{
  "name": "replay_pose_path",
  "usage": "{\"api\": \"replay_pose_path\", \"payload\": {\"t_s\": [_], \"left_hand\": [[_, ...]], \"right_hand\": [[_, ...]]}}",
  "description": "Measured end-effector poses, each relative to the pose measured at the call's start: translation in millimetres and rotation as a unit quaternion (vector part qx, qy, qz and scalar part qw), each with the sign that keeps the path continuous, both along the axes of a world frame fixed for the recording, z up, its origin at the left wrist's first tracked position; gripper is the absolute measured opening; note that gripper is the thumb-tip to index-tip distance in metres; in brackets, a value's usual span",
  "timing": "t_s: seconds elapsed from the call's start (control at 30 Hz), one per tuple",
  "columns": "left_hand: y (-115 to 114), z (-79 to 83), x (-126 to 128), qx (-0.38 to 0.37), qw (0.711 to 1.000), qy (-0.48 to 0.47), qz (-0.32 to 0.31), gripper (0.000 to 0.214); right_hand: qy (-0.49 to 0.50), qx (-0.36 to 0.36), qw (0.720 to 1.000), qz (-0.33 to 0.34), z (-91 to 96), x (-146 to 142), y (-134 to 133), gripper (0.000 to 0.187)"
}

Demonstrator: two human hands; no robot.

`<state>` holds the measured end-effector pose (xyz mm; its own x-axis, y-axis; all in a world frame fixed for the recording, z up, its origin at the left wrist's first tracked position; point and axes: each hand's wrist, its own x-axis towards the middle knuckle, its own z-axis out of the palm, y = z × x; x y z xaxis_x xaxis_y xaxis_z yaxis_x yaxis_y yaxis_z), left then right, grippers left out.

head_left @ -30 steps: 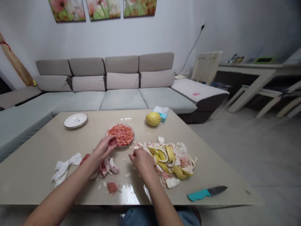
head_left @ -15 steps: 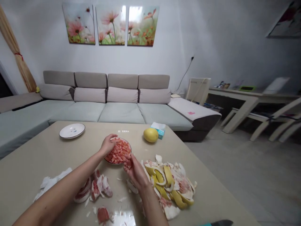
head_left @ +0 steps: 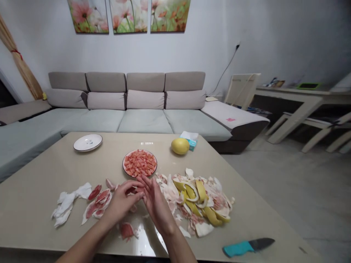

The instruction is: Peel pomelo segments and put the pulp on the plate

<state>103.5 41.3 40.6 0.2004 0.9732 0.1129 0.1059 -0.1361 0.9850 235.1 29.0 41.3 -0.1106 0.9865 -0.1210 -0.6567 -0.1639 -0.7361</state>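
Observation:
My left hand (head_left: 123, 201) and my right hand (head_left: 156, 204) meet above the beige table (head_left: 49, 171), fingertips close together, just in front of a round plate heaped with diced pink pomelo flesh (head_left: 139, 163). A small pink scrap (head_left: 131, 190) shows at my left fingers, but I cannot tell whether it is held. Torn pomelo membranes with pink pulp (head_left: 95, 202) lie left of my left hand. A pile of yellow-and-white pomelo peel (head_left: 197, 202) sits right of my right hand.
A whole yellow pomelo (head_left: 180, 146) and a tissue box (head_left: 190, 140) stand at the far edge. Nearby are a white plate (head_left: 87, 142), crumpled tissue (head_left: 68, 204) and a teal-handled knife (head_left: 248, 246). A grey sofa (head_left: 142, 120) stands behind the table.
Both hands have drawn back from the plate of flesh toward me and come together. The view has shifted, bringing the knife fully into sight.

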Motion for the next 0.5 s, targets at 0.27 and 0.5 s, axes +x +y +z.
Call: {"api": "replay_pose_path", "payload": {"t_s": [0.27, 0.5], "left_hand": [[-21.2, 1.8, -11.9, -0.130, 0.971, -0.199, -0.013, 0.026], [-21.1, 2.7, -7.0, -0.121, 0.973, -0.198, -0.016, 0.030]], "right_hand": [[-0.215, 0.078, 0.973, 0.029, 3.2, 31.9, -14.0, 0.032], [-0.303, 0.161, 0.939, -0.005, 5.3, 30.2, -20.6, 0.013]]}}
